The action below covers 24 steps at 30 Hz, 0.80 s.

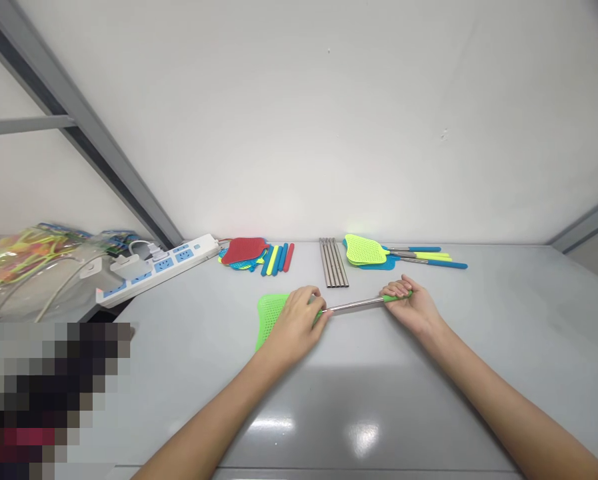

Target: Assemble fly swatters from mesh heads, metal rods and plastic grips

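A green fly swatter with a metal rod lies across the space between my hands, its perforated head to the left. My left hand is closed around the joint of head and rod, covering part of the head. My right hand grips the green handle at the rod's other end, palm turned up. Behind them, several metal rods lie side by side. To their left are several coloured handle sleeves in blue, yellow and red. Fly swatters with yellow and blue heads are stacked at the right.
A red swatter head tops a pile near the wall. The white power strip with plugs and cables runs along the left, beside a clear plastic bag of colourful items. A grey metal frame rises at the left; the wall borders the grey table.
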Motion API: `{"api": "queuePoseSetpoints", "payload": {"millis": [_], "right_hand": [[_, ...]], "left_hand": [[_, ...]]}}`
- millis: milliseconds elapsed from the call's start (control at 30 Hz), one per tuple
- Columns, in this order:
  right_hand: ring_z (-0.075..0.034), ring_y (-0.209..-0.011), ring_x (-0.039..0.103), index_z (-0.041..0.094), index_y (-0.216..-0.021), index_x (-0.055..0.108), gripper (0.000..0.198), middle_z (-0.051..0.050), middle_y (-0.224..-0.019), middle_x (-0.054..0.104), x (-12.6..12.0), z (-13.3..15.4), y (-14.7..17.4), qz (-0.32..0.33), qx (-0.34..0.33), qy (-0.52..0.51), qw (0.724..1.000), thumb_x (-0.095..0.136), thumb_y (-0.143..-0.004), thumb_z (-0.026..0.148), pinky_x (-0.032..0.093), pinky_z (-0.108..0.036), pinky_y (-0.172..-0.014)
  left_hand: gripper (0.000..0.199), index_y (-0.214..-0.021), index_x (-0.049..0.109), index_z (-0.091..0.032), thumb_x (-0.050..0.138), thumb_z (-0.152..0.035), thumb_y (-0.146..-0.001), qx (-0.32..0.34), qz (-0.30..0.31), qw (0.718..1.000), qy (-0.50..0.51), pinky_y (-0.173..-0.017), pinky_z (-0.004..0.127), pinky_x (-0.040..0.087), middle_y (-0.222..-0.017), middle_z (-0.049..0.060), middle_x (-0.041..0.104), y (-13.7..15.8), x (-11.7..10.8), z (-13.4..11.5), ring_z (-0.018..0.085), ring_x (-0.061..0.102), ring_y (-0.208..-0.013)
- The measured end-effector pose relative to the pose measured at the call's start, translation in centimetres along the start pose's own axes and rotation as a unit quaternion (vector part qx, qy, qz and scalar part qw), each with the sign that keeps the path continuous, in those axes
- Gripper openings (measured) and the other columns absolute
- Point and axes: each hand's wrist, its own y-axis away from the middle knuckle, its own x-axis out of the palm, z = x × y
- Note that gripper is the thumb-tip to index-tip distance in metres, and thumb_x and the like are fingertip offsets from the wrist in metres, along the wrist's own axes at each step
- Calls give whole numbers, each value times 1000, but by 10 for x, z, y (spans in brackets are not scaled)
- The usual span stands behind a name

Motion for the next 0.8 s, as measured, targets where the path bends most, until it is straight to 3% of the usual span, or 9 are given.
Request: {"api": "queuePoseSetpoints", "payload": {"millis": [133, 233, 333, 500, 600, 667, 733, 800], "right_hand": [[-7, -35, 28, 19, -56, 17, 30, 7, -42, 23, -1, 7, -4, 3, -7, 1, 1000, 32, -81, 15, 32, -20, -37], [-7, -34, 27, 19, -55, 17, 30, 7, -42, 21, -1, 13, -6, 4, -21, -2, 1000, 31, -81, 15, 31, -20, -36], [-7, -34, 25, 19, -54, 17, 30, 7, -41, 20, -2, 18, -7, 13, -34, -9, 999, 34, -79, 15, 30, -20, -36], [-8, -33, 23, 19, -53, 17, 31, 7, -40, 19, -4, 25, -7, 29, -57, -30, 997, 36, -76, 13, 29, -21, -35], [-8, -32, 22, 19, -52, 16, 30, 7, -39, 16, -5, 28, -8, 39, -63, -51, 996, 35, -76, 13, 28, -21, -34], [-8, -32, 22, 19, -52, 16, 30, 7, -39, 16, -5, 30, -7, 42, -64, -59, 995, 34, -75, 13, 27, -21, -33], [-8, -31, 22, 19, -52, 17, 30, 7, -39, 16, -5, 32, -7, 44, -65, -62, 995, 35, -75, 12, 26, -21, -33], [-8, -31, 22, 20, -52, 17, 31, 7, -39, 15, -5, 33, -6, 48, -65, -60, 995, 35, -75, 12, 26, -21, -32]], "left_hand": [[21, -90, 51, -18, 36, -31, -82, -23, -24, 999, -15, -88, 37, 31, -107, 9, 43, -1, 2, 6, 21, 39, -103], [30, -105, 45, -19, 37, -34, -81, -52, -50, 997, -20, -92, 39, 26, -116, 10, 38, -2, 5, 10, 23, 33, -111], [44, -117, 35, -17, 40, -38, -79, -126, -108, 986, -12, -94, 43, 22, -121, 13, 34, -4, 10, 17, 25, 26, -117], [58, -118, 33, -12, 50, -42, -71, -275, -183, 941, 79, -94, 44, 23, -116, 16, 40, -11, 10, 28, 27, 32, -114], [59, -115, 37, -14, 56, -42, -66, -353, -160, 878, 280, -90, 41, 32, -111, 14, 49, -14, 0, 28, 25, 44, -106], [51, -109, 45, -15, 56, -42, -67, -368, -64, 799, 470, -83, 37, 40, -105, 12, 56, -14, -7, 26, 23, 52, -96], [45, -103, 52, -14, 59, -40, -66, -353, 43, 724, 591, -79, 35, 44, -103, 12, 58, -13, -13, 21, 23, 56, -92], [42, -101, 55, -14, 62, -35, -65, -338, 90, 693, 631, -80, 35, 44, -106, 12, 58, -12, -15, 17, 24, 56, -93]]}}
